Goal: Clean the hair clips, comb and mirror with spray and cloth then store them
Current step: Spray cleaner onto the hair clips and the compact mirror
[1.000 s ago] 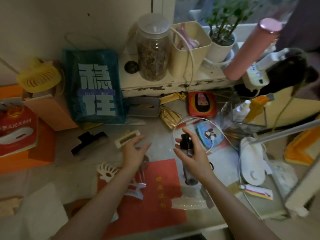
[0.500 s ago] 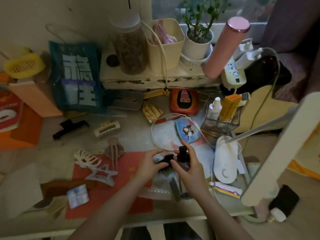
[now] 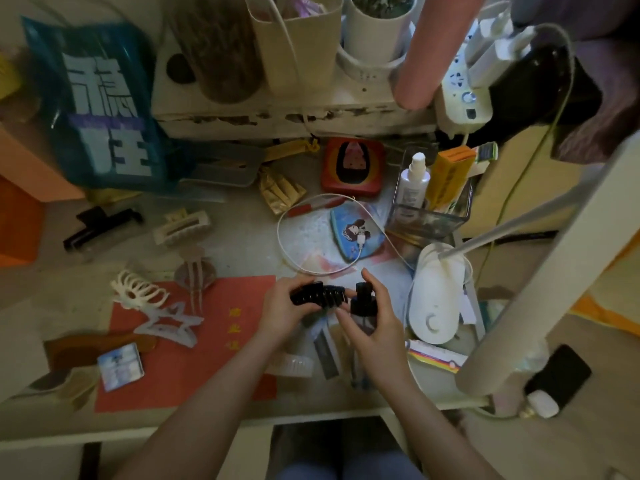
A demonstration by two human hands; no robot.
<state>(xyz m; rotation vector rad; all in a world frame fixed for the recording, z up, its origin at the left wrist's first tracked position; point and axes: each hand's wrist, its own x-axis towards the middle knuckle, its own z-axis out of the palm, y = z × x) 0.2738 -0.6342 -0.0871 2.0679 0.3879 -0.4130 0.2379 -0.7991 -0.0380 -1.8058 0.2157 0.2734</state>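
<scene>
my left hand (image 3: 282, 311) grips black claw clip (image 3: 318, 295) above bench, long axis left-right; right hand (image 3: 372, 322) holds spray bottle (image 3: 363, 303) just right of it, nozzle touching clip's right end

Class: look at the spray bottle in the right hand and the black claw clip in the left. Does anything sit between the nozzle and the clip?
Nothing visible does. The spray bottle sits directly beside the black claw clip, held by the right hand and left hand.

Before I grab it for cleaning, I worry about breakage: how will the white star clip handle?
The star clip looks like thin, stiff plastic, so probably light. Its narrow points may snap if squeezed. Lying partly on the red sheet, it would likely slide when pushed.
</scene>
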